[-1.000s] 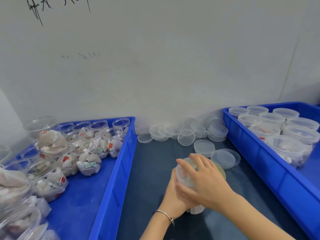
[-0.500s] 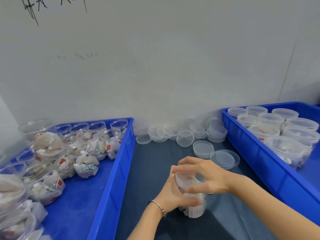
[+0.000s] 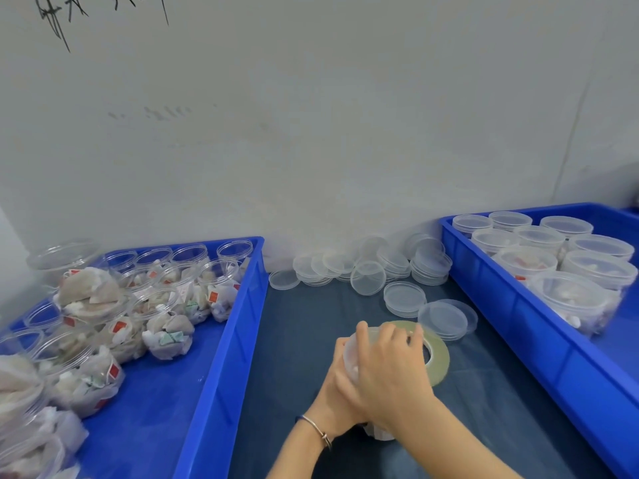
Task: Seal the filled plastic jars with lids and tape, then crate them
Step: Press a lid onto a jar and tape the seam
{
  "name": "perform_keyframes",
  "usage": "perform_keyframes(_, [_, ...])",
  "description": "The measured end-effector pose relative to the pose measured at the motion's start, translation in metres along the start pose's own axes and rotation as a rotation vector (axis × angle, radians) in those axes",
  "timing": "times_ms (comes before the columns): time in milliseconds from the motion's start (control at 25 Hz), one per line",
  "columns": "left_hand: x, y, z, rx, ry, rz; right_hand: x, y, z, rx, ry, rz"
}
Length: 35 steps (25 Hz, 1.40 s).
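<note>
A filled clear plastic jar [image 3: 350,354] stands on the dark mat in the middle, mostly hidden by both hands. My left hand [image 3: 337,397] grips its side from the left. My right hand [image 3: 389,368] curls over the top, fingers around the lid. A roll of clear yellowish tape [image 3: 436,354] lies flat just behind and right of the jar. Loose clear lids [image 3: 368,278] lie in stacks and singly at the back of the mat, with one stack [image 3: 442,319] close to the tape.
A blue crate [image 3: 221,357] on the left holds several open filled jars [image 3: 166,335]. A blue crate [image 3: 539,326] on the right holds several lidded jars [image 3: 574,299]. A grey wall rises directly behind the table.
My right hand has moved from a fingertip hold on the lid to wrapping over the jar's top. The tape roll behind the jar has come back into sight.
</note>
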<state>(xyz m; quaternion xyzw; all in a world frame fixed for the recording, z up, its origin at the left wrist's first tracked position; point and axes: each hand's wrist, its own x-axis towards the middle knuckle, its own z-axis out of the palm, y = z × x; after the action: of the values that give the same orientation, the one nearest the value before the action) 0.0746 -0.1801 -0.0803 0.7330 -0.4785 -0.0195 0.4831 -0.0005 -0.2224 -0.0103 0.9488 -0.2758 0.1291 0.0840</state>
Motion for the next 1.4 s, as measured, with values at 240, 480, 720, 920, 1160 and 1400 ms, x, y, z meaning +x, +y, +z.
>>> perform_keyframes(240, [0.004, 0.007, -0.002, 0.351, -0.203, 0.088, 0.01, 0.058, -0.006, 0.468, -0.103, -0.575])
perform_keyframes(480, [-0.005, 0.019, -0.001, 0.114, -0.116, 0.037, -0.002, 0.036, 0.014, 0.589, 0.307, -0.441])
perform_keyframes(720, [-0.028, 0.012, -0.004, -0.443, 0.051, -0.156, 0.003, 0.09, 0.047, 0.972, -0.033, 0.068])
perform_keyframes(920, [-0.029, 0.016, -0.016, -0.419, 0.011, -0.241, -0.031, 0.11, 0.077, 0.121, -0.248, -0.176])
perform_keyframes(1160, [-0.027, 0.044, -0.039, -0.43, 0.324, -0.178, -0.043, 0.115, 0.036, 0.752, 0.002, 0.245])
perform_keyframes(1400, [0.007, 0.107, -0.05, -0.32, -0.011, -0.079, -0.059, 0.095, -0.018, 1.076, 0.331, 0.069])
